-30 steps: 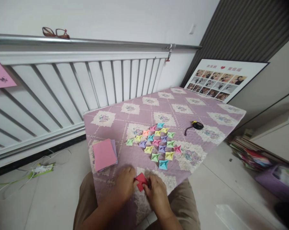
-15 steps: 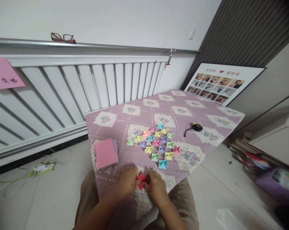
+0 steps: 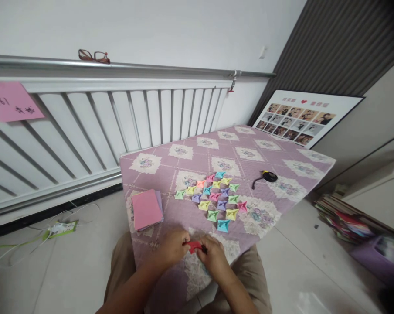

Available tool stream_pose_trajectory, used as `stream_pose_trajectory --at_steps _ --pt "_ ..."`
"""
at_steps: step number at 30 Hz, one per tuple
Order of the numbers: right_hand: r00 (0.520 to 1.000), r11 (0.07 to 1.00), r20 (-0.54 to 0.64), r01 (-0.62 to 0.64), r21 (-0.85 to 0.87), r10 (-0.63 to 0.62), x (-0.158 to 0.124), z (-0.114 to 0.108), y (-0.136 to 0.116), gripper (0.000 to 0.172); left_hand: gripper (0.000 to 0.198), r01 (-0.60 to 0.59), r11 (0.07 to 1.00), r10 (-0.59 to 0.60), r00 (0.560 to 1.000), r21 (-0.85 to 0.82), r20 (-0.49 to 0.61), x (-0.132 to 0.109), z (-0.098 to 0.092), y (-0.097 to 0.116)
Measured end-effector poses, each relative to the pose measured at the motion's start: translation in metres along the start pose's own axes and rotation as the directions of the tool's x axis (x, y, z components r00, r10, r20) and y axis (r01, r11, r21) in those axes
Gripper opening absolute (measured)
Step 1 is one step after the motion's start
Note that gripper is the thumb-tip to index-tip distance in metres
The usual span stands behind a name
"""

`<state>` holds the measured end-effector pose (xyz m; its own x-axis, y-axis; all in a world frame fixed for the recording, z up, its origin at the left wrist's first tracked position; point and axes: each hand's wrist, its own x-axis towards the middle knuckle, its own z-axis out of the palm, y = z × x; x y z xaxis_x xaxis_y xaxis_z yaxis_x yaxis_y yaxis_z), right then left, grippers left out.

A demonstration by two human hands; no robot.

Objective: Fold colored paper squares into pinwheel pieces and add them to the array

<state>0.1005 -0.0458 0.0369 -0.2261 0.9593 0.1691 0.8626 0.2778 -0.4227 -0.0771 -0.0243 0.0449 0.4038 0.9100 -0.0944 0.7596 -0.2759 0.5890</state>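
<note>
At the near edge of a table covered with a purple patterned cloth (image 3: 190, 172), both my hands pinch a small red folded paper (image 3: 194, 246). My left hand (image 3: 174, 247) grips its left side and my right hand (image 3: 212, 254) its right side, fingers closed on it. Just beyond the hands lies a cluster of several small folded paper pieces (image 3: 213, 196) in green, yellow, blue, pink and purple. A stack of pink paper sheets (image 3: 147, 209) rests on the cloth to the left.
A black cord-like item (image 3: 265, 177) lies on the table's right part. A white radiator (image 3: 95, 126) with glasses (image 3: 94, 56) on top and a pink note (image 3: 12, 101) is behind. A framed photo collage (image 3: 303, 115) leans at the right; books (image 3: 344, 218) lie on the floor.
The red paper has been folded smaller between my fingers, from a flat square to a narrow shape. The view has tilted slightly; hands stay at the table's near edge.
</note>
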Motion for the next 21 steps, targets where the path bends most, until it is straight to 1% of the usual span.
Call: stream_pose_trajectory --at_steps 2,4,6,8,11,13,17,21 --pt "0.997 0.999 -0.047 0.052 -0.013 -0.053 0.001 -0.001 0.0 0.011 0.011 -0.025 1.0 0.026 0.998 0.019 -0.051 -0.003 -0.005 0.003" --pt "0.99 0.995 -0.099 0.097 -0.036 -0.1 0.001 -0.001 0.001 0.008 0.012 -0.07 0.989 0.084 0.992 0.132 -0.098 -0.006 -0.007 0.005" --pt "0.98 0.989 -0.136 0.14 -0.057 -0.146 0.001 0.001 0.002 0.009 0.013 -0.116 0.952 0.153 0.982 0.284 -0.111 -0.009 -0.004 0.004" --pt "0.97 0.981 -0.153 0.181 -0.068 -0.19 -0.002 0.006 0.005 0.011 0.016 -0.146 0.913 0.195 0.976 0.381 -0.093 -0.012 0.004 0.0" --pt "0.959 0.972 -0.162 0.222 -0.07 -0.231 -0.01 0.015 0.01 0.014 0.015 -0.156 0.905 0.197 0.978 0.396 -0.064 -0.017 0.015 -0.006" --pt "0.957 0.971 -0.162 0.232 -0.061 -0.239 -0.016 0.019 0.013 0.014 0.014 -0.158 0.903 0.193 0.98 0.4 -0.05 -0.022 0.019 -0.008" --pt "0.962 0.972 -0.141 0.234 -0.025 -0.235 -0.021 0.019 0.016 0.016 0.013 -0.11 0.923 0.137 0.99 0.369 -0.046 -0.032 0.018 -0.004" --pt "0.966 0.973 -0.132 0.229 0.04 -0.222 -0.022 0.017 0.019 0.017 0.012 -0.035 0.964 0.056 0.996 0.263 -0.072 -0.037 0.017 0.001"
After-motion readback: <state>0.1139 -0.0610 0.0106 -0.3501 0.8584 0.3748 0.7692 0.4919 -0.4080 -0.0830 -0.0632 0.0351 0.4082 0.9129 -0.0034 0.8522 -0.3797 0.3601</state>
